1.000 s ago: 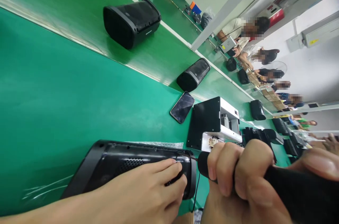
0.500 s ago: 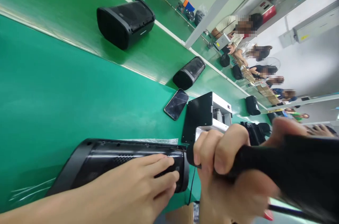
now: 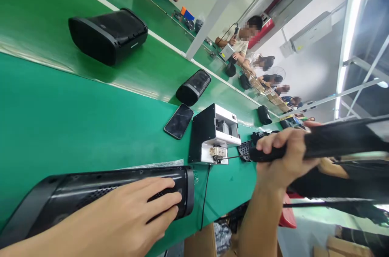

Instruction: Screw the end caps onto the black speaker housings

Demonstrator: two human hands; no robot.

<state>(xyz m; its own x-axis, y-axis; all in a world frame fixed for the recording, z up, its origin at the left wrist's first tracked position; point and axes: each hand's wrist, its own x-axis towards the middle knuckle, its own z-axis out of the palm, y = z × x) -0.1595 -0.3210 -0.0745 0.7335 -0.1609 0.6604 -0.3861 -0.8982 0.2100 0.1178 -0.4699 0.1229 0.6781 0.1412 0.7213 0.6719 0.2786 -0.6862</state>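
Note:
A black electric screwdriver (image 3: 340,139) is gripped in my right hand (image 3: 284,157), fingers wrapped round its barrel. Its long thin bit reaches left to the metal front block of a black-and-white screw feeder (image 3: 203,129). Whether a screw sits on the bit tip is too small to tell. My left hand (image 3: 142,204) lies over the right end of a glossy black speaker (image 3: 100,178), fingers stretched out and slightly apart on its surface. The speaker lies on its side on the green mat, partly covered by that hand and forearm.
A phone (image 3: 178,121) lies left of the feeder. Along the green conveyor stand more speakers (image 3: 109,34). A black perforated part (image 3: 244,150) is behind the bit. A cable (image 3: 205,200) runs down the mat. Cardboard boxes (image 3: 199,240) stand below the edge. Other people work across the line.
My right hand has taken the screwdriver away from the speaker's end, up and right, and its bit is now at the screw feeder. My left hand stays on the speaker. The view has shifted right.

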